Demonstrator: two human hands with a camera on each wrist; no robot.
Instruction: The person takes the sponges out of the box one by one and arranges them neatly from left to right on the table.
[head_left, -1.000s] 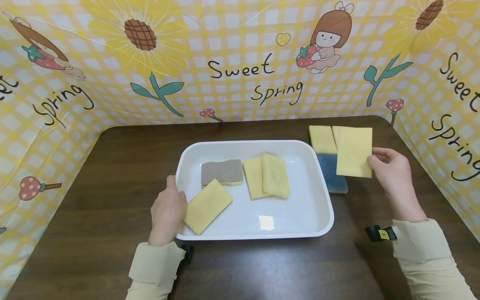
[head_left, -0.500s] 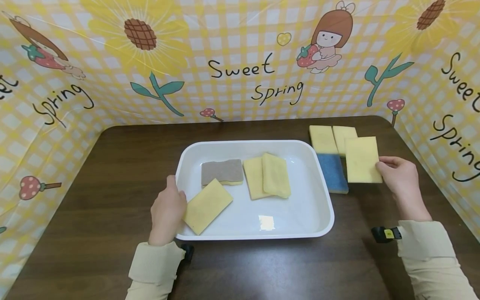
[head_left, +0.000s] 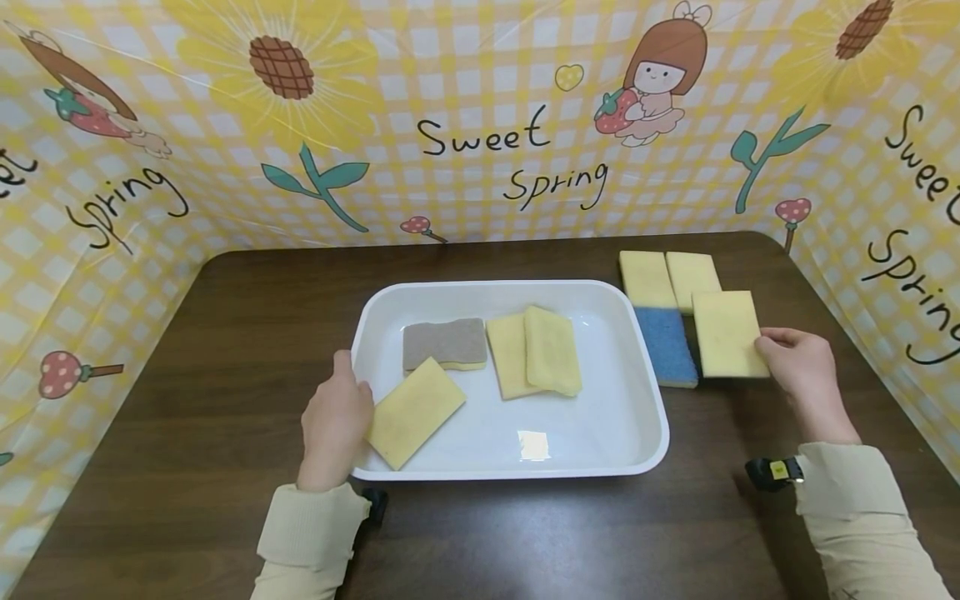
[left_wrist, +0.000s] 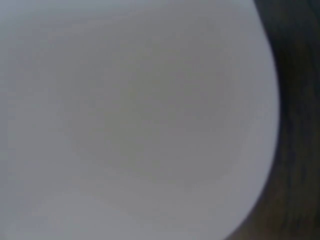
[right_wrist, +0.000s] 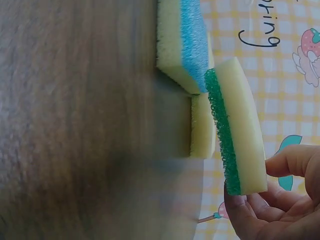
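Note:
My right hand (head_left: 802, 367) pinches a yellow sponge (head_left: 727, 333) by its right edge, thumb on the yellow face. In the right wrist view this sponge (right_wrist: 242, 130) shows a green scouring layer facing the table, with a gap above the wood. It is just right of a blue-topped sponge (head_left: 665, 346). My left hand (head_left: 336, 421) grips the left rim of a white tray (head_left: 517, 477). Inside the tray lie a grey-topped sponge (head_left: 444, 343), a slanted yellow sponge (head_left: 417, 414) near the left hand, and two overlapping yellow sponges (head_left: 552, 350).
Behind the blue-topped sponge, two yellow sponges (head_left: 647, 279) lie side by side at the table's back right. The dark wooden table (head_left: 187, 400) ends at a patterned yellow cloth (head_left: 480, 75) that rises at the back and sides. The left wrist view is mostly blurred white tray wall (left_wrist: 150, 120).
My right hand has moved the held sponge right, toward me and down, uncovering the back yellow sponge and more of the blue-topped one. The left hand and tray stay put.

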